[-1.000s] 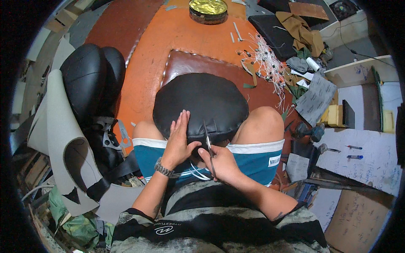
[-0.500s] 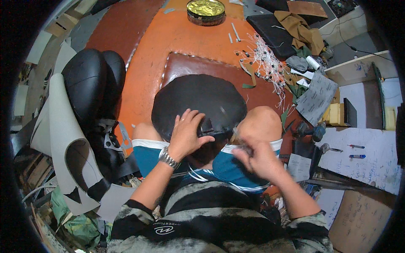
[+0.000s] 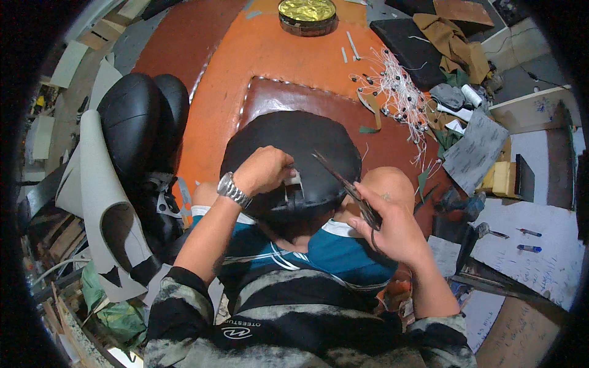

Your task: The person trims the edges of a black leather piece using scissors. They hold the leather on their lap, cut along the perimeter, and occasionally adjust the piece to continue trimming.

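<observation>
A round black padded cushion [image 3: 322,136] rests across my lap between my bare knees. My left hand [image 3: 265,172] is over its near left part, fingers pinched together beside a small pale gap [image 3: 294,179] in the black cover. What the fingertips grip there is hidden. My right hand [image 3: 389,224] is closed round dark metal scissors [image 3: 353,191] near my right knee. Their long blades point up and left over the cushion's right side, apart from my left hand.
Black padded pieces [image 3: 130,126] and a curled grey sheet [image 3: 107,184] stand at left. Tangled white cords [image 3: 396,86] lie on the orange and brown floor covering [image 3: 307,67]. A round tin [image 3: 307,18] is at the far end; a white board [image 3: 521,245] with markers is at right.
Scissors now show plainly in my right hand, raised toward the cushion. My left hand, spread on the cover before, has turned and closed into a pinch near the pale gap.
</observation>
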The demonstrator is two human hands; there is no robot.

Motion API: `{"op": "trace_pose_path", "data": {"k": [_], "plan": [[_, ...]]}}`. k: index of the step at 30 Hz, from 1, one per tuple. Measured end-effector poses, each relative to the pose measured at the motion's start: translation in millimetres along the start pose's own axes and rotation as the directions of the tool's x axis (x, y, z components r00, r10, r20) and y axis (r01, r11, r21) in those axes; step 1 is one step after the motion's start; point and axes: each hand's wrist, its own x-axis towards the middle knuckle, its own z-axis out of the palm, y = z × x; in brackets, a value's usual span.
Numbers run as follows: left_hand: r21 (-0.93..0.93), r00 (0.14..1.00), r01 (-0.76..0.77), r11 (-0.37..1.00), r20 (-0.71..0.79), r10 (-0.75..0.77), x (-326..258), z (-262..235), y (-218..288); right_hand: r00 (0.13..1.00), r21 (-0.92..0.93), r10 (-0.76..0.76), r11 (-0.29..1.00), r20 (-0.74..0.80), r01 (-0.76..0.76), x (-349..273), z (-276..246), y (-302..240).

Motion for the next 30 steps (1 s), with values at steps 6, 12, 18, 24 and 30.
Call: {"op": "trace_pose_path", "data": {"k": [6,12,18,24,30], "plan": [[-0.151,1.000,-0.006,0.989,-0.010,0.005,3,-13,-18,0.987,-0.567,-0.111,0.809,0.114,0.156,48,-25,18],[-0.115,0.996,-0.081,0.990,-0.044,0.076,13,-6,-32,0.940,-0.555,-0.287,0.760,0.183,0.340,82,13,52],[-0.183,0.995,-0.091,0.979,-0.063,0.081,14,-5,-36,0.950,-0.416,-0.281,0.854,0.137,0.313,82,33,68],[-0.242,0.992,-0.020,0.970,-0.125,-0.011,-14,15,-15,0.993,0.101,0.082,0.991,0.089,-0.091,50,11,74],[-0.293,0.925,0.052,0.955,-0.346,-0.156,-35,44,5,0.978,0.529,0.144,0.847,-0.149,-0.044,18,18,69]]}}
